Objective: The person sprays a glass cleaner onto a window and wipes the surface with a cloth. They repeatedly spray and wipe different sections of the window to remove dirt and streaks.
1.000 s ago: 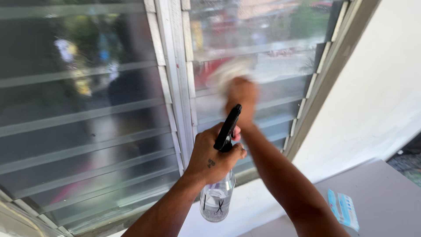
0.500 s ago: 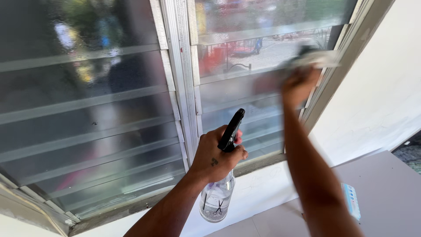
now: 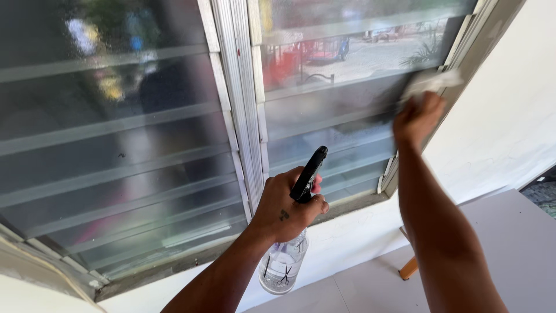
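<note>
Left hand (image 3: 285, 207) clenched round neck of clear spray bottle (image 3: 282, 265), black trigger head (image 3: 308, 174) up, held upright below the louvre window (image 3: 324, 110). Right hand (image 3: 418, 119) grips a pale cloth (image 3: 431, 82), blurred, apparently pressed to a glass slat near the right frame.

Louvred glass window (image 3: 133, 133) fills frame from 9 to 1 o'clock, slats tilted, panes hazy. Pale metal mullion (image 3: 237, 104) runs upright near centre, splits window into two banks. Through right bank, sunlit street, blurred. White wall (image 3: 509, 116) at 3 o'clock, bright daylight on it. White tabletop (image 3: 521, 255) at 4 o'clock; wooden leg (image 3: 409, 268) beneath its edge.
</note>
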